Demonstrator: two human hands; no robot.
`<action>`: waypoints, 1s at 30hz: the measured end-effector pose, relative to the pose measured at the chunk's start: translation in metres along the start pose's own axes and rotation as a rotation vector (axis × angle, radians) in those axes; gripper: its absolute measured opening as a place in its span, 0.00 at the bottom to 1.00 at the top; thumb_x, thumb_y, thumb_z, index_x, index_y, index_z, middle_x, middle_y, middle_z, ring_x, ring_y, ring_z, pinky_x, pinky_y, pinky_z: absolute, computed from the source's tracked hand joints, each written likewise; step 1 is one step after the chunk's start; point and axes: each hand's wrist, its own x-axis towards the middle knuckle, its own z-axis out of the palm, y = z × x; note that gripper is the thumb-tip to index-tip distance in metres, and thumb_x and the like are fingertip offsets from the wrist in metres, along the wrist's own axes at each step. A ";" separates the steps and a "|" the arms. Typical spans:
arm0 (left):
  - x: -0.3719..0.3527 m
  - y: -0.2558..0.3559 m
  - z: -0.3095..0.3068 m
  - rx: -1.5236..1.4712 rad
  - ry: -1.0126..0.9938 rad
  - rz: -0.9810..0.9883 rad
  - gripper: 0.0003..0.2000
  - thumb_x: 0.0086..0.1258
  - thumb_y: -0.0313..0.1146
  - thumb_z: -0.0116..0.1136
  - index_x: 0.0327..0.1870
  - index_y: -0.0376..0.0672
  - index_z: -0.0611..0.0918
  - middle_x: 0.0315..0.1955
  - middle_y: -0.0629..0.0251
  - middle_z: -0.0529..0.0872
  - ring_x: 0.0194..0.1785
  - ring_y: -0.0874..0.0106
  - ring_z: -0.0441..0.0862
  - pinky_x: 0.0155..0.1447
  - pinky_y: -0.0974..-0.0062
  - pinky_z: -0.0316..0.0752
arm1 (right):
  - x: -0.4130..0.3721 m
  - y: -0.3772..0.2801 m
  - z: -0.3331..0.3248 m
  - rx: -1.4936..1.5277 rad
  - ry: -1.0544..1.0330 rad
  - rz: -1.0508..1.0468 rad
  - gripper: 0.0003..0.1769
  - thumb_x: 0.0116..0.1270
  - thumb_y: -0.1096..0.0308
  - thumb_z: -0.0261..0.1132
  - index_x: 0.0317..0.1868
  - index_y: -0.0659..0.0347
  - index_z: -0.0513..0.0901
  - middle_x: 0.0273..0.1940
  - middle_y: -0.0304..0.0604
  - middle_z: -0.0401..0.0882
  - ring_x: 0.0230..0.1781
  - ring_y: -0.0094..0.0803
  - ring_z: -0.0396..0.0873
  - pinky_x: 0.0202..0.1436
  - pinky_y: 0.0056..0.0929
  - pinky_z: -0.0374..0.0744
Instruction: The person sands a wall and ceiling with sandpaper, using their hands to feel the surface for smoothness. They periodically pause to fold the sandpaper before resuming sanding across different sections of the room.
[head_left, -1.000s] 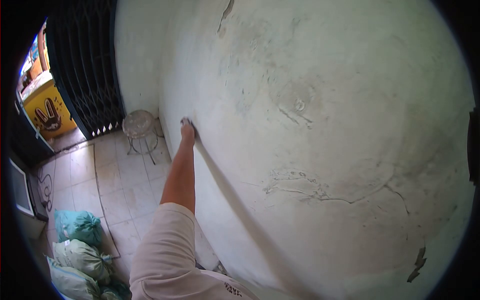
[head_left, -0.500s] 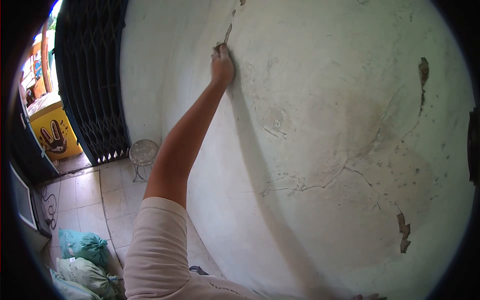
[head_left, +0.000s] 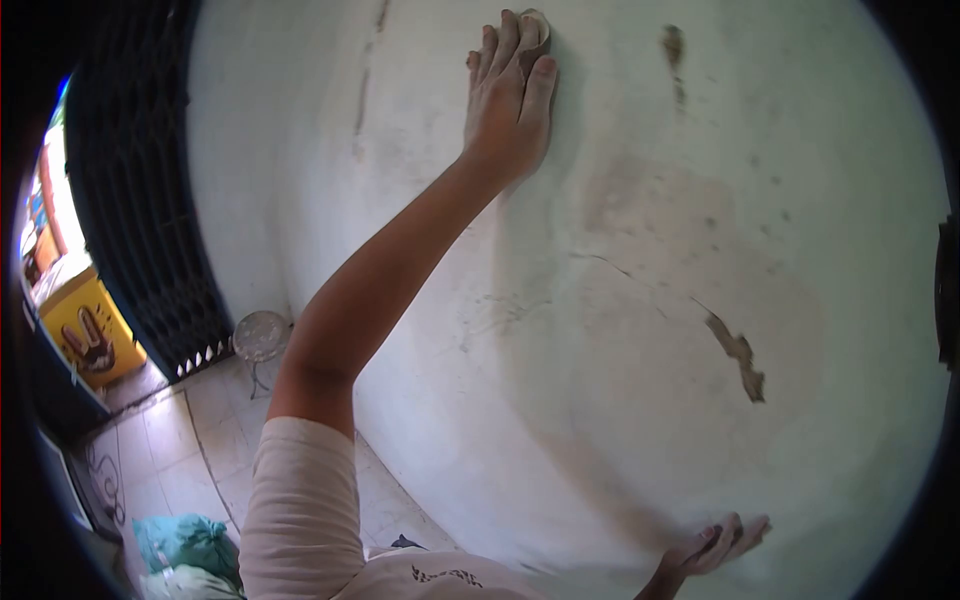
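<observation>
High on the wall, my left hand lies with its fingers over a small folded piece of sandpaper, pressing it to the plaster. Its pale curved edge shows beyond the fingertips; the rest is mostly covered. The pale green wall carries cracks and stained patches. A chipped brown gap runs down it at the right, and a smaller dark hole lies right of my left hand. Low at the right, my right hand is open by the wall, fingers apart, nothing in it.
To the left stands a dark folding metal gate beside a bright doorway with a yellow panel. A round stool is near the wall's foot. Tied sacks lie on the tiled floor; a cable is coiled at the left.
My left hand has moved right along the wall, away from the narrow upper crack, with fingers more spread. My right hand has come further into view at the lower right. The view has shifted.
</observation>
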 end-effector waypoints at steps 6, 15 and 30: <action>-0.026 0.103 0.022 0.041 -0.132 0.213 0.29 0.78 0.42 0.42 0.76 0.42 0.58 0.76 0.45 0.51 0.78 0.42 0.44 0.78 0.46 0.38 | -0.018 0.028 -0.015 0.137 -0.099 -0.042 0.18 0.69 0.68 0.47 0.49 0.67 0.80 0.67 0.67 0.65 0.73 0.66 0.54 0.75 0.65 0.46; -0.044 0.268 0.065 0.099 -0.241 0.456 0.32 0.75 0.43 0.49 0.76 0.38 0.58 0.76 0.46 0.51 0.79 0.42 0.43 0.76 0.41 0.39 | -0.035 0.092 -0.082 0.439 -0.108 0.132 0.15 0.52 0.73 0.62 0.40 0.54 0.87 0.56 0.54 0.79 0.68 0.55 0.66 0.67 0.54 0.66; -0.115 0.531 0.140 0.039 -0.422 0.646 0.35 0.72 0.47 0.53 0.76 0.43 0.59 0.77 0.51 0.51 0.80 0.47 0.42 0.77 0.42 0.38 | -0.094 0.213 -0.252 0.071 -0.061 0.575 0.12 0.52 0.81 0.55 0.36 0.65 0.82 0.44 0.52 0.83 0.58 0.58 0.74 0.60 0.50 0.72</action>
